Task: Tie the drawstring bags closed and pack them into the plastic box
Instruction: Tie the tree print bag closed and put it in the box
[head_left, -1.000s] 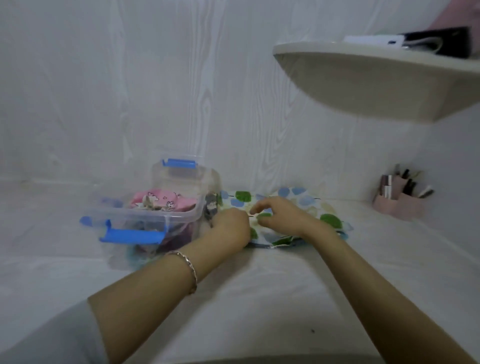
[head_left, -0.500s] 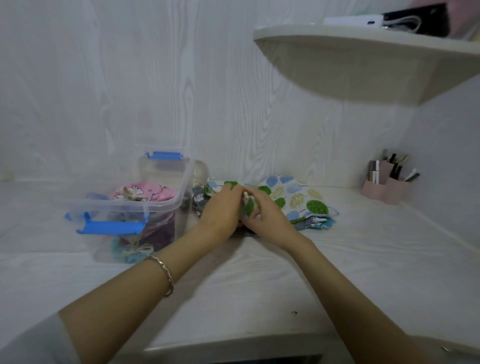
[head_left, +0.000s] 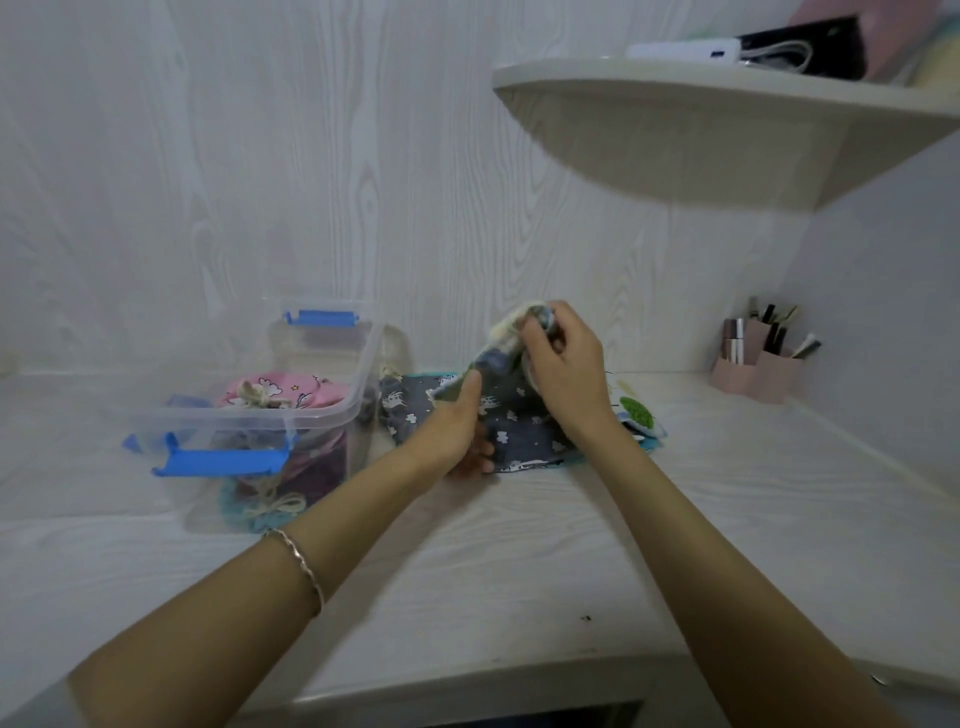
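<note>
I hold a leaf-patterned drawstring bag (head_left: 496, 349) lifted off the desk between both hands. My right hand (head_left: 563, 371) grips its bunched top end. My left hand (head_left: 457, 431) pinches its lower end. Under them a dark grey bag with white animal print (head_left: 511, 431) lies flat on the desk, and a bit of another patterned bag (head_left: 638, 413) shows to its right. The clear plastic box (head_left: 332, 410) with blue latches stands to the left, open, holding a pink tied bag (head_left: 275, 392) on top of several others.
A pink desk organiser (head_left: 756, 371) with pens and brushes stands in the back right corner. A curved shelf (head_left: 727, 124) hangs overhead at the right, carrying a white device and a black pouch. The desk's front edge (head_left: 467, 686) is near me.
Both hands have raised the leaf-patterned bag from the pile and gathered it up, uncovering the dark grey bag beneath. My head has also shifted.
</note>
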